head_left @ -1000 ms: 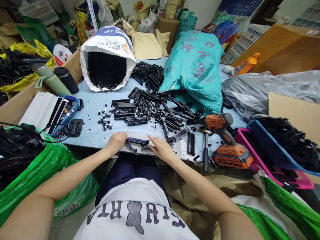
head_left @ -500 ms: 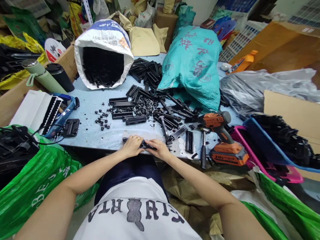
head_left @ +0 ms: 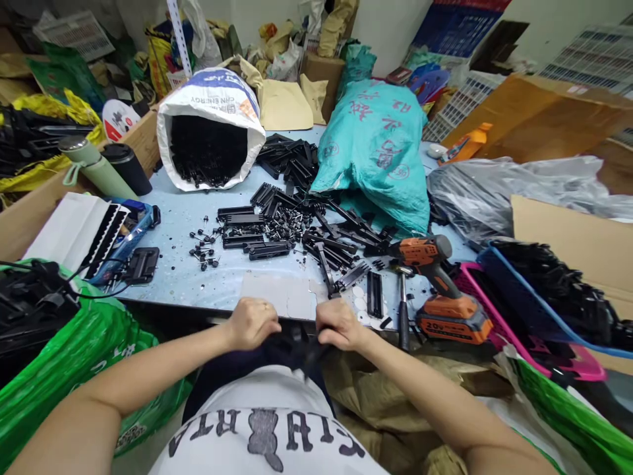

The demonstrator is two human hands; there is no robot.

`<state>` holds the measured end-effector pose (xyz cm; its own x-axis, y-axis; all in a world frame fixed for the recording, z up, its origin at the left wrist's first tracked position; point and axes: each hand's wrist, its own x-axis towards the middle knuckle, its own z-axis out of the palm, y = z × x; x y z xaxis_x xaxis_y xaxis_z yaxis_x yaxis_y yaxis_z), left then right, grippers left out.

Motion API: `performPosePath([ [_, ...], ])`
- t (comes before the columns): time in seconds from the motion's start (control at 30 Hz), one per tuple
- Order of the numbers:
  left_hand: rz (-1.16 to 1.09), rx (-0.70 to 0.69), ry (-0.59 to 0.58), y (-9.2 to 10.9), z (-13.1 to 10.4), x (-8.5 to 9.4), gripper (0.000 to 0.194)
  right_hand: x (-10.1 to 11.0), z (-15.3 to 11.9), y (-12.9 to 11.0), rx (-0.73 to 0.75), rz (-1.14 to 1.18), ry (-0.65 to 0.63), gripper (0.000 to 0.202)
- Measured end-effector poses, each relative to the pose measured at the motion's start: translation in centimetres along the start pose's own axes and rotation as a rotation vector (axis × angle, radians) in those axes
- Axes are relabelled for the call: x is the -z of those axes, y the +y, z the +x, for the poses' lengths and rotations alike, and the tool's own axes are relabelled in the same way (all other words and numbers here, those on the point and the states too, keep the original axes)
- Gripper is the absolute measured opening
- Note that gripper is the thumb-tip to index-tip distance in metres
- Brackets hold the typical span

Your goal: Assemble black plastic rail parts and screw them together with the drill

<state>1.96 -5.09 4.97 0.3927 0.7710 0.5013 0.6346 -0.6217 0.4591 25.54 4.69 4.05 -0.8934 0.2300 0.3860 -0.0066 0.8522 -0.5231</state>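
My left hand is closed at the front edge of the blue table, just left of centre. To its right, my right hand is closed too, level with it. Between them, below the edge and over my lap, is a dark, blurred black part; its outline merges with my dark trousers, and both hands seem to grip its ends. A grey-white sheet lies on the table just beyond my hands. Behind it are black plastic parts and a heap of small pins.
An orange cordless drill and a hammer lie right of my hands. A white sack of black parts and a teal sack stand behind. Blue basket and pink basket are at right; a green bag is left.
Both hands have moved from the tabletop toward my body and farther apart, taking the black part off the table. The sheet beneath is now uncovered. The camera view has tilted up slightly.
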Motion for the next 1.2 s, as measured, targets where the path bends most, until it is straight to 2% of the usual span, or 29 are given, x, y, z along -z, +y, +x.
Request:
performPosePath([
  [0.1,-0.331,0.026,0.119,3.6,-0.2,1.3,0.052,0.1,0.5,-2.2,0.055,0.381,-0.013,0.053],
  [0.2,-0.434,0.104,0.198,5.7,-0.7,0.5,0.053,-2.9,1.5,-3.5,-0.069,0.545,0.067,0.05],
  [0.27,-0.408,0.154,0.265,6.3,-1.0,-0.9,0.058,-5.7,2.8,-4.0,-0.15,0.556,0.25,0.054],
  [0.37,-0.201,0.212,0.38,5.9,-1.2,-3.4,0.075,-9.0,5.5,-3.5,-0.316,0.433,0.621,0.064],
  [0.43,0.001,0.171,0.364,4.4,-1.3,-4.7,0.085,-9.4,7.2,-2.0,-0.401,0.321,0.716,0.061],
  [0.5,0.203,0.135,0.275,2.0,-1.1,-5.5,0.089,-7.9,8.7,0.9,-0.37,0.21,0.636,0.055],
  [0.57,0.368,0.158,0.133,-1.1,-0.7,-5.9,0.083,-5.1,10.2,4.9,-0.313,0.088,0.487,0.045],
  [0.6,0.433,0.182,0.054,-2.7,-0.3,-6.0,0.079,-3.6,11.1,7.0,-0.352,0.02,0.455,0.038],
  [0.7,0.557,0.251,-0.15,-6.9,1.7,-6.0,0.068,-0.1,15.0,12.8,-0.59,-0.151,0.379,0.029],
  [0.77,0.588,0.268,-0.193,-8.8,3.5,-5.4,0.067,0.7,18.4,15.3,-0.782,-0.223,0.314,0.034],
  [0.87,0.597,0.335,-0.096,-11.2,5.7,-2.7,0.06,0.1,22.9,17.2,-1.0,-0.282,0.284,0.054],
  [0.97,0.671,0.612,0.093,-14.9,6.1,2.9,0.047,-0.6,25.5,18.4,-1.058,-0.176,0.327,0.065],
  [1.1,0.766,1.014,0.267,-21.2,5.0,12.0,0.041,-0.2,25.7,19.6,-1.054,0.049,0.452,0.073],
  [1.17,0.762,1.049,0.228,-23.5,4.7,14.9,0.034,0.1,24.8,19.5,-1.019,0.143,0.466,0.068],
  [1.2,0.75,1.022,0.185,-24.1,4.8,15.7,0.032,0.1,24.1,19.1,-1.004,0.183,0.458,0.064],
])
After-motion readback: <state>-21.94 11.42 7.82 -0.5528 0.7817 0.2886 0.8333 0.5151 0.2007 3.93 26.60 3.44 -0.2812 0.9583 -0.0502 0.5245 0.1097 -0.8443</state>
